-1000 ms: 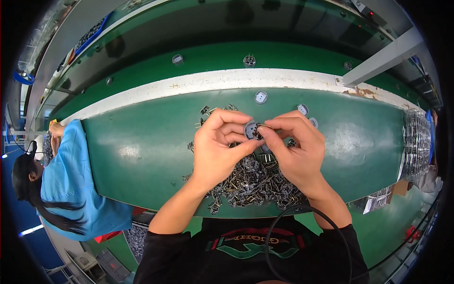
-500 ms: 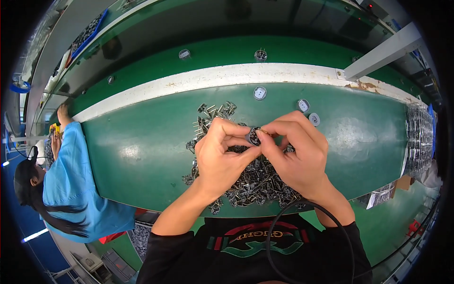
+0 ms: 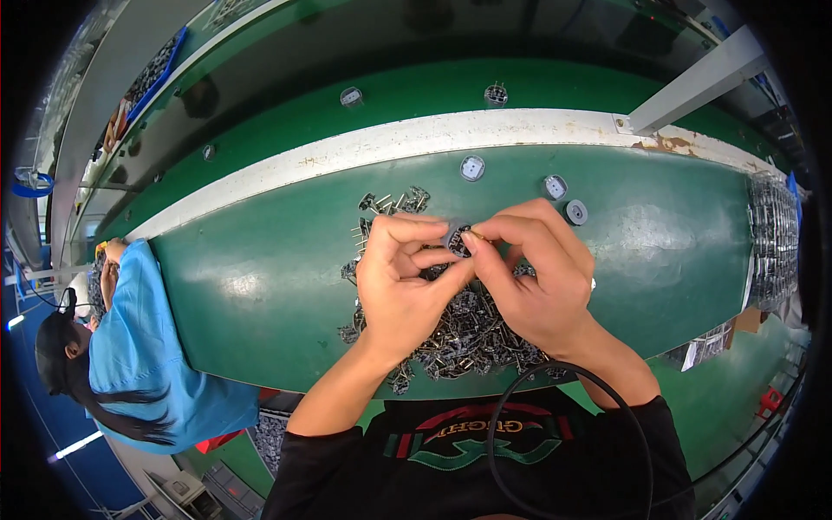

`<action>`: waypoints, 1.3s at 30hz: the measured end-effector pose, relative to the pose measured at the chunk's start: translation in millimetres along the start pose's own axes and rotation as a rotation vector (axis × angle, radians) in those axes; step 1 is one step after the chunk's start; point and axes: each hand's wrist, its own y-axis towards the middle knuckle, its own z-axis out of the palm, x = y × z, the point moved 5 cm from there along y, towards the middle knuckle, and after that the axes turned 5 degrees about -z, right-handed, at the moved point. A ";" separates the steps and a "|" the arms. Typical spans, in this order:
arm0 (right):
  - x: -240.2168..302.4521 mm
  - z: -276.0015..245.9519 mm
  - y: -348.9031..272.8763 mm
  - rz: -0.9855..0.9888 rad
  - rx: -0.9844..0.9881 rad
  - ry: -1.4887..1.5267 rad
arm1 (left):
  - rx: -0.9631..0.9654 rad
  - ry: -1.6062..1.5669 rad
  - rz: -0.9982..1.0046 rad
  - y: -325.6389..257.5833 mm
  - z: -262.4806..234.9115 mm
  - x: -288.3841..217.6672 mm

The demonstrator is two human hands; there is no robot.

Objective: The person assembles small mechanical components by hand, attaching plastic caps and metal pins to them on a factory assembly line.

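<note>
Fingers of the left hand (image 3: 400, 286) and right hand (image 3: 536, 273) pinch one small round part (image 3: 457, 238) above a pile of metal parts (image 3: 459, 334) on the green tabletop (image 3: 260, 277).

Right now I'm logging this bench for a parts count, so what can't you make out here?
Head view only:
- Small round part: mostly covered by left hand and right hand.
- Pile of small metal parts: hands hide its middle; pieces too small to count.
- Stacked parts: bent and blurred at the rim.

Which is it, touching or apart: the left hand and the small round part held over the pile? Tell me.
Touching. The head view shows the left hand with thumb and fingertips closed on the small round part, while the right hand pinches it from the other side, above the pile of metal parts.
</note>
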 end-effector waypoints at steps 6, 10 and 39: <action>-3.1 -5.1 3.0 -0.010 -0.005 -0.011 | 0.217 -0.091 -0.203 4.4 -4.4 3.1; -5.1 -5.8 0.0 0.008 -0.030 -0.018 | 0.203 -0.164 -0.220 4.2 -2.6 5.4; -50.6 -54.1 10.2 0.009 0.879 -0.297 | -0.110 0.988 -0.075 246.7 -131.4 60.6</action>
